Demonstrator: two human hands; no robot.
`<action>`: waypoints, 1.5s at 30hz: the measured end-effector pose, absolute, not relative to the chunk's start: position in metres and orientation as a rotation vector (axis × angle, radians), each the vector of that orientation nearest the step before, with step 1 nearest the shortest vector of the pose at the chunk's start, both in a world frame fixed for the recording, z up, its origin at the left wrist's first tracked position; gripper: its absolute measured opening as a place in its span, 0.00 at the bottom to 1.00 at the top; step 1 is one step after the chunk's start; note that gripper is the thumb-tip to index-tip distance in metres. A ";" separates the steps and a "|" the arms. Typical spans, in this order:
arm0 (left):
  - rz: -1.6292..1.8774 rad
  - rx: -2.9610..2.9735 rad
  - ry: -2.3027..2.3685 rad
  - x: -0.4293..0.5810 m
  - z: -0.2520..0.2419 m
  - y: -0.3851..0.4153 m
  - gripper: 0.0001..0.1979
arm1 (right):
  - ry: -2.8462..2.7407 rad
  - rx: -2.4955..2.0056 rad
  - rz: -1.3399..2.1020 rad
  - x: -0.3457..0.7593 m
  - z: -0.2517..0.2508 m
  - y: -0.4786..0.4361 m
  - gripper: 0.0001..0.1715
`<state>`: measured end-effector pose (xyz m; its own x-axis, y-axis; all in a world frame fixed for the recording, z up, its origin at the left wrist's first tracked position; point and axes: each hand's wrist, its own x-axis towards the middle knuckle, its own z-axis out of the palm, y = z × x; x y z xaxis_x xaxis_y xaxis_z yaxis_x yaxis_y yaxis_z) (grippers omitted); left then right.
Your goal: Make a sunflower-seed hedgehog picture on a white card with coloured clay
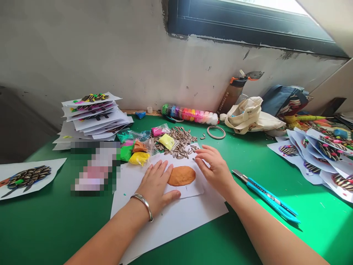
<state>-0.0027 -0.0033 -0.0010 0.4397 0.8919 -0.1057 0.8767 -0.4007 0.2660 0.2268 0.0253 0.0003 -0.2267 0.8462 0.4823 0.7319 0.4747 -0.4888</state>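
Just below the frame's centre, the orange clay oval [182, 176] could dent if the left hand [157, 186], spread flat at its edge, slides, while the right hand [214, 168], its grip pinching what may be a seed [193, 159], could drop it by loosening.

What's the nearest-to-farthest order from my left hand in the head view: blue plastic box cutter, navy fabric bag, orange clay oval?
1. Orange clay oval: beside your left hand.
2. Blue plastic box cutter: to the right.
3. Navy fabric bag: back right.
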 end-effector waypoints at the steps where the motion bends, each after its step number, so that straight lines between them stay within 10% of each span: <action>1: 0.085 2.410 1.520 -0.003 -0.001 -0.003 0.40 | -2.052 -1.264 0.172 0.225 0.002 0.023 0.12; 45: 0.151 2.424 1.523 -0.006 -0.002 -0.006 0.40 | -2.666 -1.151 0.220 0.196 0.019 -0.003 0.20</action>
<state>-0.0058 -0.0057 -0.0019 0.4406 0.8959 -0.0567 0.8672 -0.4084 0.2849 0.1964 -0.0029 0.0186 -0.6654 0.7314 0.1491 0.6971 0.6803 -0.2264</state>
